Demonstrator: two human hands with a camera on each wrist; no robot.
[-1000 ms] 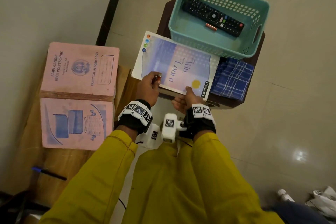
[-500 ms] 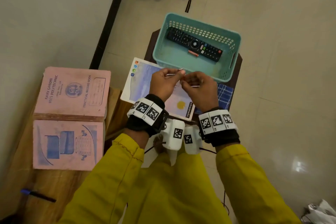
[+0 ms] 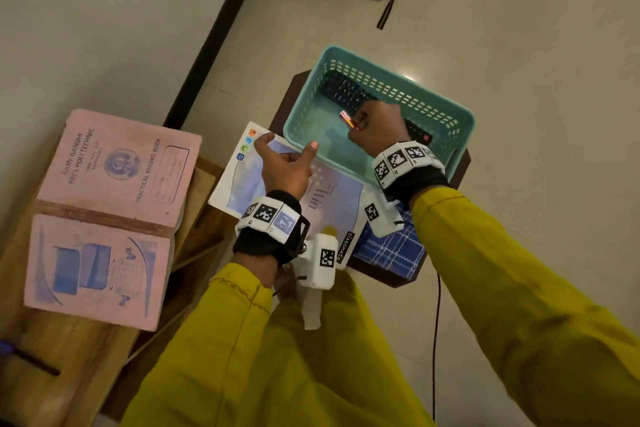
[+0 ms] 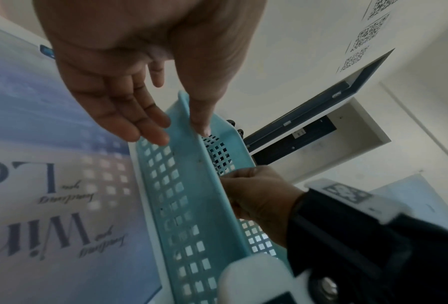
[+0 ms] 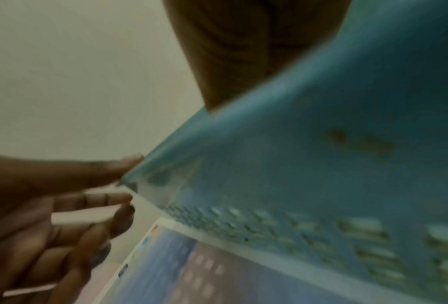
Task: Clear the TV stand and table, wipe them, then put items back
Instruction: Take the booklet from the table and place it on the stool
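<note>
Her right hand [image 3: 375,130] pinches a small red thing over the teal basket [image 3: 304,121], left hand [image 3: 284,166] slack beside it; clearing looks barely begun, wiping untouched.

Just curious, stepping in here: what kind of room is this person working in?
Probably a room in a home, perhaps a living room: a TV remote lies in a teal plastic basket on a small dark table, with pink practical record books beside it on a wooden surface.

Dim, even indoor light; right wrist view badly blurred, perhaps from motion.
</note>
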